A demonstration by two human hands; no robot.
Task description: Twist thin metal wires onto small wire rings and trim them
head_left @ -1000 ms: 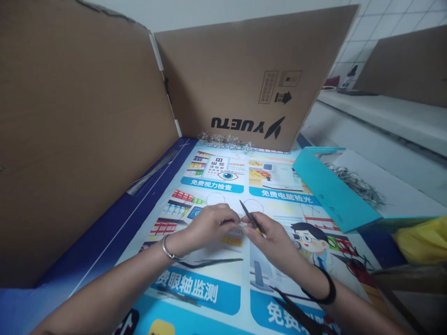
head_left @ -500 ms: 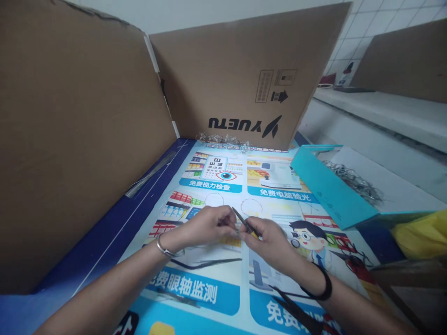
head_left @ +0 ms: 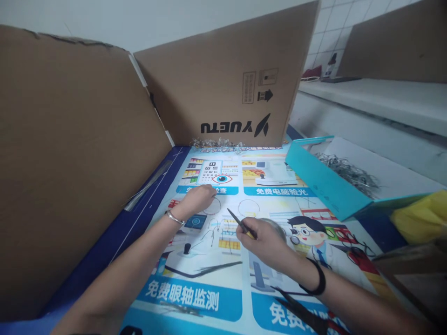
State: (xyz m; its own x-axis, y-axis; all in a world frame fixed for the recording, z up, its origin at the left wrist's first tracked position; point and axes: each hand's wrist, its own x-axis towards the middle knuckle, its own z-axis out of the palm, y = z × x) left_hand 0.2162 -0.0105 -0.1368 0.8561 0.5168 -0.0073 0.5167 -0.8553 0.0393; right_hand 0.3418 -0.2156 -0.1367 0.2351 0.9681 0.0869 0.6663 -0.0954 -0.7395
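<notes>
My left hand (head_left: 199, 200) reaches out over the printed sheet (head_left: 228, 321), its fingers curled; what they hold, if anything, is hidden. Beside its fingertips lies a thin ring (head_left: 211, 206), and a second thin ring (head_left: 249, 207) lies to its right. My right hand (head_left: 260, 239) is wrapped round a slim dark pointed tool with a yellow grip (head_left: 246, 229), its tip pointing up and left. Partly behind that hand shows a round, shiny, pale thing (head_left: 275, 226). Several short bent wires (head_left: 212, 230) and a thin dark bundle (head_left: 221, 267) lie between my forearms.
Scissors (head_left: 300, 309) lie near my right forearm. A teal box (head_left: 314, 181) holds tangled wire (head_left: 347, 172). Small clear bits (head_left: 218, 144) line the foot of the cardboard panel (head_left: 223, 79). Thin strips (head_left: 146, 186) lie at left, yellow material (head_left: 421, 216) at right.
My left hand has moved away from my right hand, forward and left. My right hand stays about where it was with the pointed tool. The camera view has shifted slightly.
</notes>
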